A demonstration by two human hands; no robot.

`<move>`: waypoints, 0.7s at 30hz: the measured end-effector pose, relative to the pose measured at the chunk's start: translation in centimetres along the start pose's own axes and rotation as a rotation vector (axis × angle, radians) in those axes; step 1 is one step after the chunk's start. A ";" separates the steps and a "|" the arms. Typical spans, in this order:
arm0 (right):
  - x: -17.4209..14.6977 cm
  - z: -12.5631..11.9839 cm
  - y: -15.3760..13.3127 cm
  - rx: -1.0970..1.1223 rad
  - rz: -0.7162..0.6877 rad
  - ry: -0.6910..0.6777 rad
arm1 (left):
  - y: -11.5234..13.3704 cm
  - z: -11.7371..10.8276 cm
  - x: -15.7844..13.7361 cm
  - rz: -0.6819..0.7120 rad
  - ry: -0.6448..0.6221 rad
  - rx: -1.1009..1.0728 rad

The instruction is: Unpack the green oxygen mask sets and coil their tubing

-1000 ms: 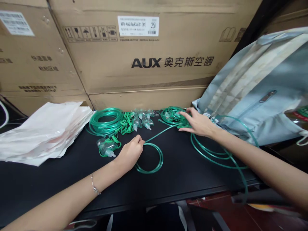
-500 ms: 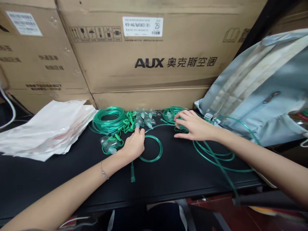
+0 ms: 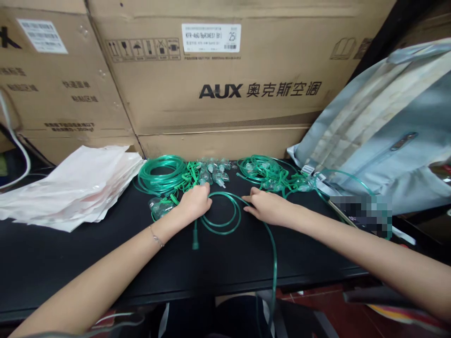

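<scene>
A green plastic tube (image 3: pixel 239 220) lies in loops on the black table between my hands. My left hand (image 3: pixel 196 202) is closed on the tube at the left side of the loops; a short end with a flared connector (image 3: pixel 195 241) hangs below it. My right hand (image 3: pixel 262 204) pinches the same tube to the right of the loops. From there the tube runs down over the table's front edge. Clear oxygen masks (image 3: pixel 219 176) with green straps lie behind my left hand, and another mask (image 3: pixel 160 207) is partly covered by my left wrist.
A thick coil of green tubing (image 3: pixel 162 171) and a stack of white plastic bags (image 3: pixel 77 183) lie on the left. More tangled tubing with masks (image 3: pixel 262 169) lies behind my right hand. A large cardboard box (image 3: pixel 225 112) stands behind; a pale blue backpack (image 3: pixel 394 136) leans at right.
My right hand has come left and down from the tangled tubing and now pinches the tube. Another loop lies beside my left hand. The tubing at right has drawn away, leaving a phone in view.
</scene>
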State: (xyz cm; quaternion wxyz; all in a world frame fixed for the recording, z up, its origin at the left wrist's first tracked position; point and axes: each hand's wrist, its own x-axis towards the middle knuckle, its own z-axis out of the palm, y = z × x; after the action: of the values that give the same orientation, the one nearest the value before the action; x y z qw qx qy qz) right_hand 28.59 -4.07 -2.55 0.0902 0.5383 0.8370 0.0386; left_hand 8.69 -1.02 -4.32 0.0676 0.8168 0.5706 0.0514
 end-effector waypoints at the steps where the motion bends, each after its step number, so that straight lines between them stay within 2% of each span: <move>1: 0.1 0.3 -0.2 -0.046 0.006 0.017 | 0.2 0.1 -0.2 0.000 0.025 0.029; 3: 0.4 0.6 -0.7 -0.067 0.010 0.094 | 0.8 0.4 -0.6 0.001 0.065 0.078; 5: 0.7 1.0 -1.0 -0.024 -0.059 0.189 | 1.3 0.9 -0.9 -0.004 0.096 0.109; 10: 1.5 3.0 -0.4 0.143 -0.530 0.433 | 1.2 1.5 -0.5 -0.031 0.132 0.125; 12: 1.6 3.7 0.0 0.239 -0.641 0.483 | 0.8 1.1 -0.3 -0.016 0.111 0.102; 15: 1.7 4.2 0.2 0.330 -0.628 0.475 | 1.4 -0.4 -1.6 0.000 0.085 0.064; 18: 1.8 4.3 0.1 0.356 -0.584 0.465 | 4.5 -1.7 -5.4 0.030 0.122 -0.001; 19: 1.8 4.4 0.1 0.364 -0.583 0.462 | 5.9 -1.7 -6.9 0.092 0.063 -0.069; 21: 1.8 4.4 0.1 0.375 -0.581 0.454 | 8.5 -0.8 -9.9 0.234 -0.255 -0.158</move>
State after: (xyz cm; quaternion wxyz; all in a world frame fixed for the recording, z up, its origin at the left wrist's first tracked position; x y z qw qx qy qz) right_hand 28.83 -2.53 -7.05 -0.1889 0.2643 0.9455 -0.0239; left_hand 13.01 -13.18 -2.20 0.1971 0.8697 0.4525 -0.0004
